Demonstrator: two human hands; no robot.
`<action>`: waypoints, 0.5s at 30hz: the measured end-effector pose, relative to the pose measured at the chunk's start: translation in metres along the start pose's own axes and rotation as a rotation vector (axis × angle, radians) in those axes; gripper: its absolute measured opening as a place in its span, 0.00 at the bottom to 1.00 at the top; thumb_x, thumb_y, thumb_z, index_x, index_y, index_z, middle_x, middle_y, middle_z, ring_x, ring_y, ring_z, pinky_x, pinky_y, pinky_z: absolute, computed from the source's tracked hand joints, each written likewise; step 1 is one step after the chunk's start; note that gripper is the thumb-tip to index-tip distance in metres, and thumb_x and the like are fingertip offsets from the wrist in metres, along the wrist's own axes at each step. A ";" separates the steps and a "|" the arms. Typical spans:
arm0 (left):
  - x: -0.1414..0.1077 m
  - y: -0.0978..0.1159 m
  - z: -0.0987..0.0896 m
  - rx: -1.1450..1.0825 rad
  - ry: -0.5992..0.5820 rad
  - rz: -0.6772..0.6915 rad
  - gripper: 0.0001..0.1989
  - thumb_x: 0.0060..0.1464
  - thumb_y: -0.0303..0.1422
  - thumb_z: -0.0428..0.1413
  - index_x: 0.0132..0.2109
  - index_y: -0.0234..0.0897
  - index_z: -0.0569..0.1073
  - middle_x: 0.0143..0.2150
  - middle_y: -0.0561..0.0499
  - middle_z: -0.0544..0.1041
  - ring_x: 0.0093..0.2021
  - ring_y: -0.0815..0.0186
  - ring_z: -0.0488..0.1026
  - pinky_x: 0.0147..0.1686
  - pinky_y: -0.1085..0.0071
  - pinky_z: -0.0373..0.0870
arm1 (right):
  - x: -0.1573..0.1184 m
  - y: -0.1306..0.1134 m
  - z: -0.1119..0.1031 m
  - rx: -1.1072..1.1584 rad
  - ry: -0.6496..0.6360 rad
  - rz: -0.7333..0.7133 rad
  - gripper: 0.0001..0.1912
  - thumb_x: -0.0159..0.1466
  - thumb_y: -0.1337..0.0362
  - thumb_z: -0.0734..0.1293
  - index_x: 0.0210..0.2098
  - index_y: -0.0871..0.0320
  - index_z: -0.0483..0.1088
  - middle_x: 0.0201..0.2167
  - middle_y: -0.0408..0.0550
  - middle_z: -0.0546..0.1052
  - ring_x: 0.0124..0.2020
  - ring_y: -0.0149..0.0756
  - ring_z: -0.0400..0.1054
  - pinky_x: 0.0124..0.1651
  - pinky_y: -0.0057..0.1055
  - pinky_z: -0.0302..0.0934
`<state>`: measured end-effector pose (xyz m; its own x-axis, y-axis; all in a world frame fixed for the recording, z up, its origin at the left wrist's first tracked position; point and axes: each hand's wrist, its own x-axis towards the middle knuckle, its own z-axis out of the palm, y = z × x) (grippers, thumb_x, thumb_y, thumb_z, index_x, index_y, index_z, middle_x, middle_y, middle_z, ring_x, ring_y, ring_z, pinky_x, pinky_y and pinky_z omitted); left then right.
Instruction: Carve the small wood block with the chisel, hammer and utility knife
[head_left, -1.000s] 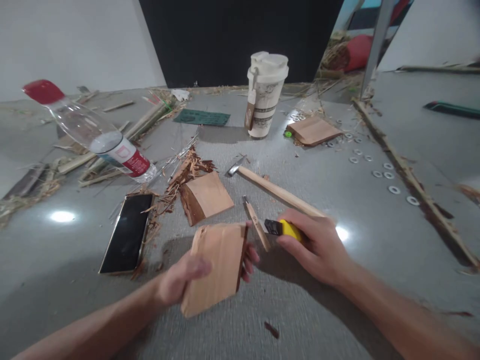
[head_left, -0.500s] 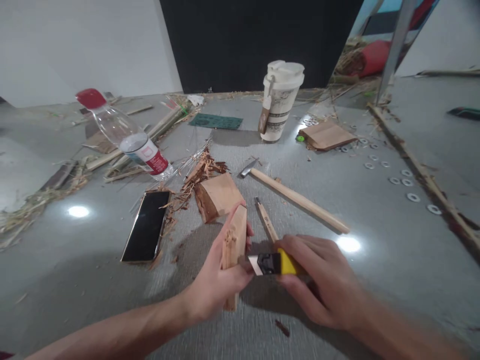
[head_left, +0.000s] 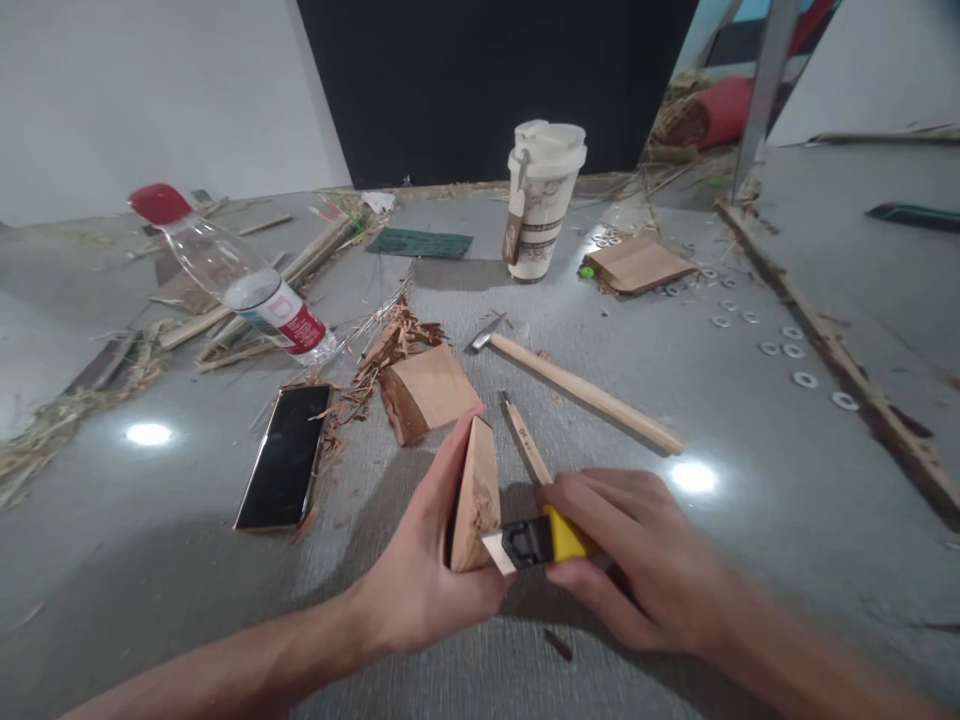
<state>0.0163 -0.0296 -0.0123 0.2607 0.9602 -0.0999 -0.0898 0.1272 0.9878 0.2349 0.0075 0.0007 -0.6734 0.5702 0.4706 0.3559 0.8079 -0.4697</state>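
My left hand (head_left: 420,560) is closed around a small block of wood (head_left: 478,490), held on edge with a rough patch on its near part. My right hand (head_left: 622,550) grips a yellow and black utility knife (head_left: 529,543). Its short blade points left, close to the block's lower right edge; whether it touches cannot be made out. Just beyond the right hand lies a wooden-handled chisel (head_left: 523,437), its near end hidden by the fingers. Past the block, a flat piece of wood with bark (head_left: 431,390) rests on the grey surface.
A hammer (head_left: 577,388) lies beyond the chisel. To the left are a phone (head_left: 285,460), wood shavings (head_left: 390,345) and a tilted-looking plastic bottle (head_left: 240,280). Farther back stand a lidded cup (head_left: 541,205), a green strip (head_left: 420,243), another wood piece (head_left: 637,264) and scattered washers (head_left: 805,380).
My left hand has turned the wood block, so a different face shows. The knife has shifted slightly left and down, staying beside the block. The whole view has shifted slightly.
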 end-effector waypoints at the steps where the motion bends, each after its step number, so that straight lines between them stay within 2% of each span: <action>1: -0.001 -0.002 -0.001 0.015 -0.003 0.006 0.60 0.47 0.29 0.69 0.81 0.43 0.48 0.79 0.41 0.60 0.78 0.39 0.59 0.79 0.38 0.52 | 0.000 0.000 0.000 -0.001 -0.002 0.001 0.22 0.83 0.48 0.53 0.40 0.55 0.65 0.26 0.40 0.71 0.23 0.33 0.62 0.27 0.35 0.53; 4: -0.004 -0.008 -0.008 0.096 -0.024 0.067 0.59 0.47 0.28 0.70 0.81 0.50 0.51 0.80 0.44 0.59 0.79 0.38 0.58 0.80 0.36 0.49 | 0.000 0.002 -0.002 -0.005 -0.001 0.000 0.22 0.82 0.47 0.53 0.40 0.55 0.65 0.26 0.40 0.71 0.24 0.33 0.62 0.27 0.35 0.53; 8: -0.006 -0.014 -0.018 0.220 -0.095 0.186 0.62 0.46 0.25 0.69 0.81 0.58 0.49 0.83 0.48 0.54 0.80 0.38 0.55 0.80 0.35 0.45 | 0.001 0.001 -0.004 -0.011 -0.006 -0.010 0.24 0.82 0.45 0.53 0.39 0.54 0.65 0.25 0.40 0.72 0.24 0.33 0.63 0.28 0.35 0.54; 12: -0.003 -0.011 -0.019 0.352 -0.115 0.276 0.62 0.48 0.24 0.67 0.82 0.56 0.47 0.83 0.45 0.53 0.81 0.37 0.54 0.80 0.33 0.44 | 0.000 0.001 -0.008 -0.078 -0.025 -0.056 0.23 0.82 0.46 0.54 0.38 0.53 0.65 0.26 0.42 0.73 0.24 0.34 0.64 0.28 0.36 0.54; 14: -0.005 -0.009 -0.017 0.385 -0.083 0.277 0.60 0.49 0.25 0.66 0.82 0.55 0.47 0.83 0.45 0.54 0.81 0.36 0.53 0.79 0.31 0.44 | 0.000 0.008 -0.012 -0.165 0.004 -0.105 0.22 0.81 0.45 0.56 0.39 0.53 0.67 0.27 0.44 0.75 0.26 0.36 0.66 0.29 0.37 0.55; 15: -0.008 -0.007 -0.016 0.389 -0.087 0.267 0.60 0.48 0.26 0.66 0.82 0.55 0.48 0.83 0.44 0.55 0.81 0.35 0.52 0.79 0.30 0.46 | 0.000 0.015 -0.015 -0.221 0.041 -0.072 0.22 0.81 0.45 0.57 0.38 0.53 0.67 0.26 0.44 0.75 0.25 0.36 0.66 0.28 0.37 0.54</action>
<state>0.0000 -0.0341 -0.0207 0.3584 0.9202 0.1577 0.1974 -0.2397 0.9506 0.2498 0.0215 0.0051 -0.6768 0.5122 0.5288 0.4443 0.8569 -0.2613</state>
